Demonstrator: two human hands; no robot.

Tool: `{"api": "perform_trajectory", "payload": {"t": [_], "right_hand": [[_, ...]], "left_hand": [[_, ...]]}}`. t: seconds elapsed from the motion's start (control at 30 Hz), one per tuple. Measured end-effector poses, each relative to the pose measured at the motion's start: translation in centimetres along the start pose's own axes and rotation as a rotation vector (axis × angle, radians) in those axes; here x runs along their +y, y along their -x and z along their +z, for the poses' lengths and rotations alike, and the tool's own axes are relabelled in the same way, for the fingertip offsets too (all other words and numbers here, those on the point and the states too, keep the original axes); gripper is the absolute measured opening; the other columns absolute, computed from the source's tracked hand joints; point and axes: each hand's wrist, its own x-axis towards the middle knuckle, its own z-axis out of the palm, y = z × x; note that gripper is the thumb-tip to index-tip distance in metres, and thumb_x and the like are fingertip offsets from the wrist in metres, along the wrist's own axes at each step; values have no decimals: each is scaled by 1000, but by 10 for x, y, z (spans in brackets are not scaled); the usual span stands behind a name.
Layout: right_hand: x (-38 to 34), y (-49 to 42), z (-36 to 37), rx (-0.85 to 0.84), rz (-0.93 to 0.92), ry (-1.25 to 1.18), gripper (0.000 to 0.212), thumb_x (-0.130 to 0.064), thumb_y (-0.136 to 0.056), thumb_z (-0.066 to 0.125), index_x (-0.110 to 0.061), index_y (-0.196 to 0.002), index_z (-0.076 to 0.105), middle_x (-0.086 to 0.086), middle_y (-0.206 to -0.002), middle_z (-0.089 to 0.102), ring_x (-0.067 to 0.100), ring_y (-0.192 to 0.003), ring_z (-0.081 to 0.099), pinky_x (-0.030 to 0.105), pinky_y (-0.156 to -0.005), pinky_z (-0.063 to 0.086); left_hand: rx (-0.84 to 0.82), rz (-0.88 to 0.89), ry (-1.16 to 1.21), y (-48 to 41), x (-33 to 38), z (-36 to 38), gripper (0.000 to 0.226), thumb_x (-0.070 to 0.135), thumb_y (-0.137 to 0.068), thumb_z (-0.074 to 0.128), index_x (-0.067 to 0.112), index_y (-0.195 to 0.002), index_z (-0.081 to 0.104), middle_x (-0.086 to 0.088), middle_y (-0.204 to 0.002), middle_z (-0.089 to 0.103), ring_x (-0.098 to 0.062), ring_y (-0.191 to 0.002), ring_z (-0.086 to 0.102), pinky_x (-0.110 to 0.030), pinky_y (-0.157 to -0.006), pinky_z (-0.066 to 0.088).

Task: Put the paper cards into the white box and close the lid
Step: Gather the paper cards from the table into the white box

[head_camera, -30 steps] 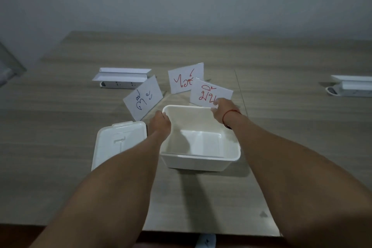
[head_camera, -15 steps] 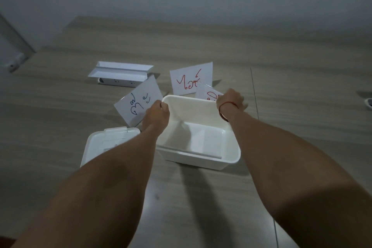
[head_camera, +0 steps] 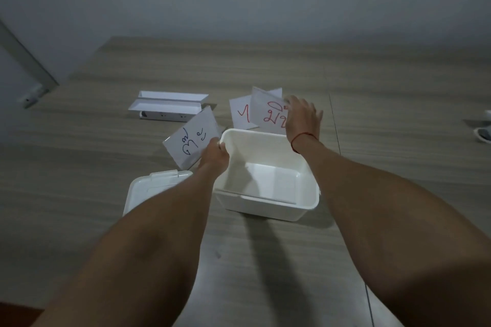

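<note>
Ideally, with the right hand pinching the red-lettered card just behind the white box and the left hand pinching the blue-lettered card beside its left rim, each card tips flat before dropping inside.

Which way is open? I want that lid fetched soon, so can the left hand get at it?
Probably yes. The lid lies on the table just left of the white box, right beside the left forearm, with nothing on it. But the left hand holds a blue-marked card.
</note>
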Motion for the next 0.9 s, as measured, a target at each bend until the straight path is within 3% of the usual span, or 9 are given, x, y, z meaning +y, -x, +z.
{"api": "perform_trajectory", "payload": {"t": [0.13,0.23,0.5,0.67,0.73,0.83,0.9], "right_hand": [[-17,2,-38,137,-36,-15,31,-10,-96,39,-19,-123,53,6,-122,61,27,-116,52,36,-95,33],[-22,11,-56,134,-5,-29,30,-15,-99,36,-15,-124,53,8,-126,60,27,-119,50,35,-98,32],[-10,58,-30,-206,7,26,27,-18,-98,36,-10,-114,56,12,-117,64,30,-114,55,38,-97,34],[-8,91,-5,-701,81,-56,23,-23,-95,45,-14,-100,65,10,-117,68,31,-108,62,37,-97,45],[-8,101,2,-853,104,-46,30,-37,-91,53,-13,-99,70,7,-115,68,28,-108,62,36,-97,48],[-7,107,8,-889,143,-33,42,-57,-78,57,-19,-83,73,1,-102,69,24,-99,62,34,-95,49],[-10,105,9,-806,173,-76,37,-53,-81,58,-20,-65,64,2,-90,65,24,-90,60,29,-85,48]], "left_hand": [[-59,-30,56,8,-1,-6,44,21,-102,31,4,-141,41,-22,-141,47,-37,-130,45,-42,-106,37],[-98,-24,95,11,-6,-8,44,22,-102,31,-1,-135,47,-24,-135,53,-39,-125,50,-44,-106,40],[-123,-62,158,8,-9,-10,45,25,-101,32,0,-134,50,-21,-132,57,-37,-122,54,-44,-106,44],[-122,-88,173,8,-10,-9,48,27,-102,30,0,-139,45,-22,-138,53,-37,-127,50,-44,-110,40],[-112,-90,180,8,-10,-8,48,26,-102,30,0,-140,43,-22,-140,51,-36,-129,49,-43,-110,39],[-99,-96,195,8,-15,-7,48,26,-103,29,0,-140,43,-21,-138,52,-35,-127,49,-41,-107,40],[-91,-91,186,6,-19,-8,48,27,-103,28,0,-140,43,-22,-136,52,-36,-126,50,-42,-106,40]]}}
